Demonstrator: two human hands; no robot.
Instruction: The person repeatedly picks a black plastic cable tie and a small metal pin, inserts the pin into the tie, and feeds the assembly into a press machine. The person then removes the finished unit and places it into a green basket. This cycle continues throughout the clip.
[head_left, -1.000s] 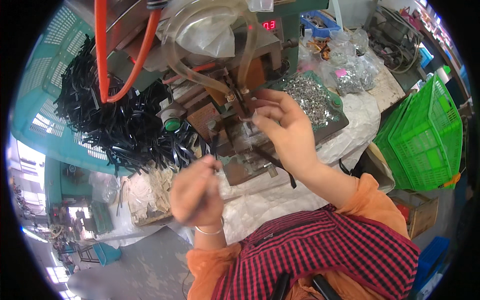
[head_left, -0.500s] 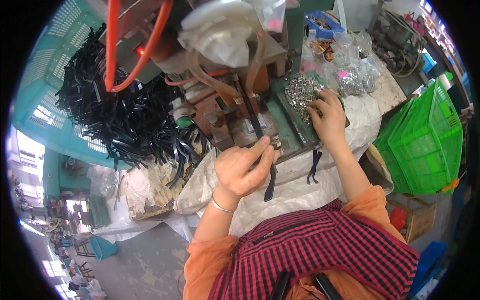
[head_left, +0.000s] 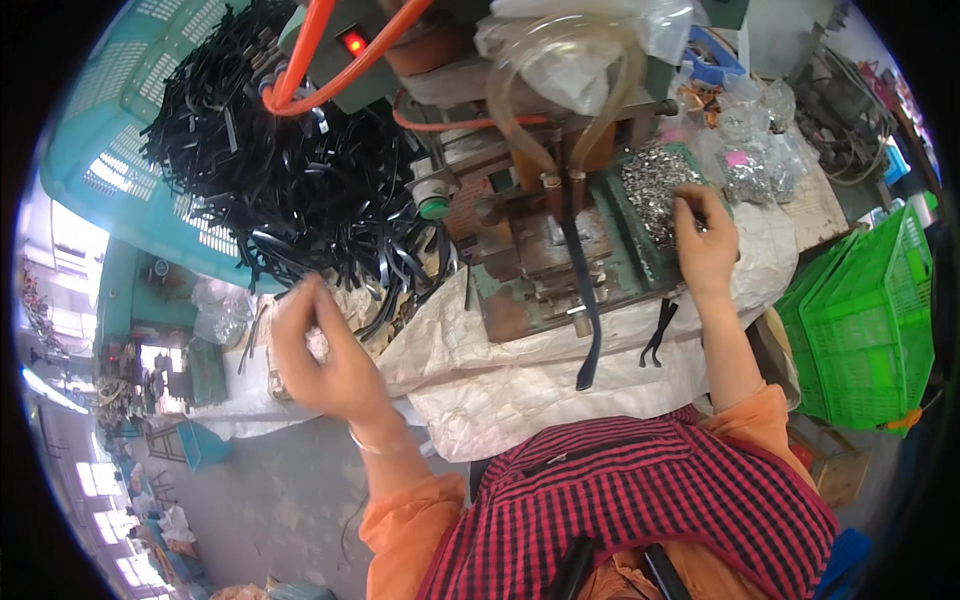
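A black spectacle temple (head_left: 582, 290) is lodged by its upper end in the bench machine (head_left: 555, 255), its curved tip hanging over the front edge; neither hand touches it. My left hand (head_left: 325, 355) is away to the left, beside the near edge of a heap of black temples (head_left: 300, 190). Motion smears its fingers, so I cannot see whether it holds anything. Over the green tray of small metal parts (head_left: 655, 190), my right hand (head_left: 708, 245) has its thumb and forefinger brought together; whatever may be between them is too small to make out.
A turquoise basket (head_left: 75, 170) stands behind the heap. Two more temples (head_left: 657, 333) lie on the white sheeting (head_left: 480, 390). Orange hose (head_left: 290, 90) loops above the machine. Bags of parts (head_left: 755, 165) lie at the back right, and green crates (head_left: 860, 320) stand at the right.
My left hand has left the temple in the machine and swung left to the heap. My right hand stays at the metal parts, its fingers lifted slightly. The whole view has shifted.
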